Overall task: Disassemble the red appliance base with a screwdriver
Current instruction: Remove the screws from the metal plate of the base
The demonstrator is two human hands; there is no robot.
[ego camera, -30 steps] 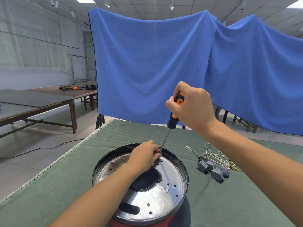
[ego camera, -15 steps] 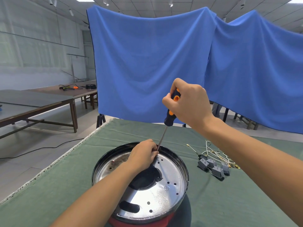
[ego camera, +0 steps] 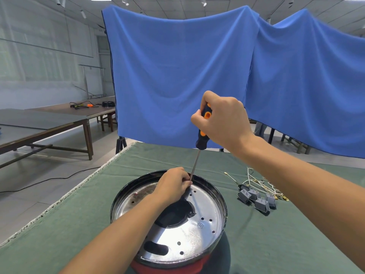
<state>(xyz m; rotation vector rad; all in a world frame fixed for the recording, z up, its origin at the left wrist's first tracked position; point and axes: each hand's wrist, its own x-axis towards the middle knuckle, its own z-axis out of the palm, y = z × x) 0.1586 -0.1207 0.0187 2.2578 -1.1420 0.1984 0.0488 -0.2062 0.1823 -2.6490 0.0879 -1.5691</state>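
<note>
While the right hand (ego camera: 221, 121) wraps its fingers round the black-and-orange handle of the screwdriver (ego camera: 203, 126), the thin steel shaft slants down and to the left, its tip hidden behind the left hand (ego camera: 173, 184). That left hand rests inside the red appliance base (ego camera: 169, 218), fingers curled and pinching the shaft close to its lower end. The base sits near the front middle of the green cloth-covered table (ego camera: 266, 244), directly below the camera. It is round, with a dark glossy rim around a shiny silver metal plate; the plate is dotted with small holes, has a dark oblong slot near the front, a dark rounded opening at the centre, and some brownish staining on its far left part. Only a strip of red casing shows beneath the rim at the near edge. To the right lie several small grey switch blocks (ego camera: 256, 198) with white wires (ego camera: 256, 179). A blue cloth (ego camera: 177, 76) hangs behind the table.
</note>
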